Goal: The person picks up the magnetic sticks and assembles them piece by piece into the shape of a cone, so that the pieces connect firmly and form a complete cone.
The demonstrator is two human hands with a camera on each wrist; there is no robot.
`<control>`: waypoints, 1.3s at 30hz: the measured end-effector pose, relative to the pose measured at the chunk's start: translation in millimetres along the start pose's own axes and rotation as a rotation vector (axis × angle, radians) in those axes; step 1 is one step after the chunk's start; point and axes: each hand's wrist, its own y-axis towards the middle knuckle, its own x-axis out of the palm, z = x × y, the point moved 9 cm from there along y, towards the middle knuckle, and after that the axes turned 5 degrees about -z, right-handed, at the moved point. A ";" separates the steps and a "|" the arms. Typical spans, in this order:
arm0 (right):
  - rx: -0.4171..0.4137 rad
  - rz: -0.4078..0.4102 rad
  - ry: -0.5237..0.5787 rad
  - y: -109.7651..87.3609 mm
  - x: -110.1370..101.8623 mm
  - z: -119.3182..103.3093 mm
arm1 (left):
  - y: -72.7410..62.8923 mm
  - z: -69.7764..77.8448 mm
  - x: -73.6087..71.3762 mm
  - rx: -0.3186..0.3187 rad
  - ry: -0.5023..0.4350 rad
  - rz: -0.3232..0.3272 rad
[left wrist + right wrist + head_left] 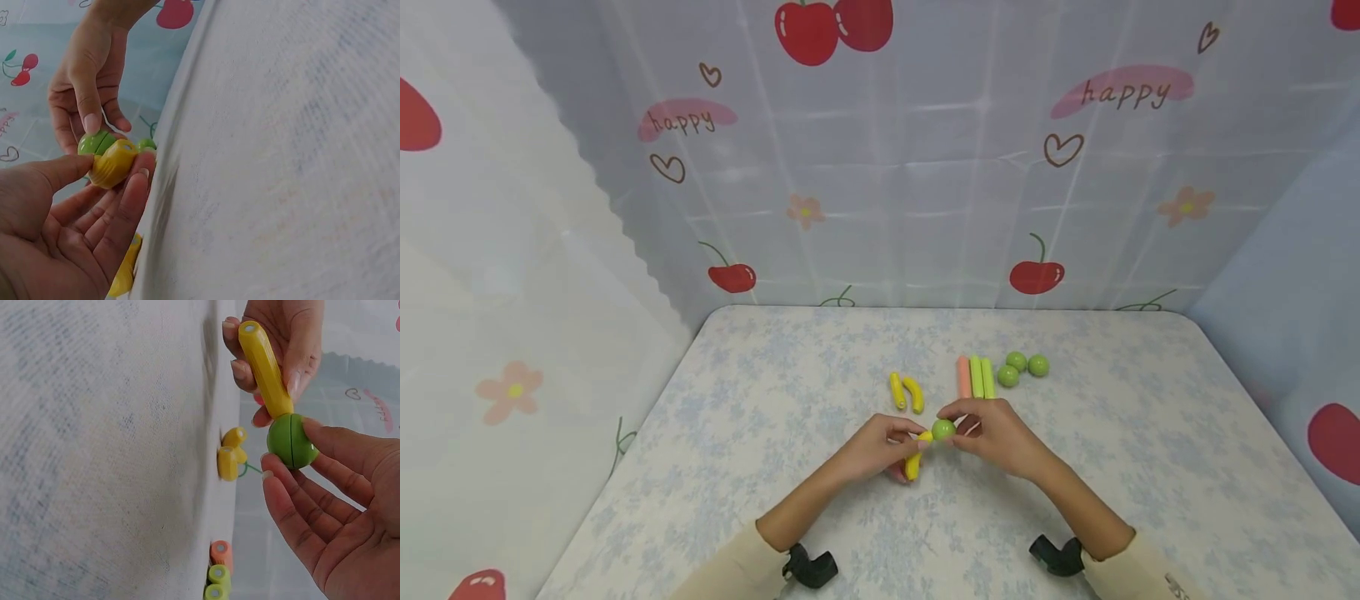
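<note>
My left hand (875, 448) pinches a yellow curved stick (265, 369) between thumb and fingers. A pale disc shows on the stick's free end. My right hand (1002, 437) holds a green ball (292, 441), with a seam round it, between thumb and fingertips. In the right wrist view the ball touches the end of the yellow stick. Just beyond the left hand, two more yellow sticks (897, 391) lie side by side on the table.
Past the right hand lie a pink stick (964, 377) and two light green sticks (977, 377) in a row. To their right sit three green balls (1008, 376). The patterned tabletop (737, 367) ends at a curtain with cherries (880, 233).
</note>
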 end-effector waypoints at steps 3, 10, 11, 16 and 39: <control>0.003 -0.020 0.020 0.0 1.4 1.4 | 0.7 -4.5 3.8 -0.019 -0.090 -0.062; 0.001 -0.035 0.050 0.1 2.5 2.3 | 3.5 -10.4 11.1 -0.031 -0.176 -0.128; 0.000 -0.037 0.052 0.3 2.7 2.4 | 3.9 -10.9 12.8 -0.032 -0.185 -0.136; -0.009 -0.037 0.066 0.6 4.5 3.7 | 5.1 -12.4 18.2 -0.044 -0.229 -0.156; 0.115 -0.031 -0.212 81.8 -7.7 24.1 | 2.3 -31.0 22.2 -0.071 -0.375 -0.318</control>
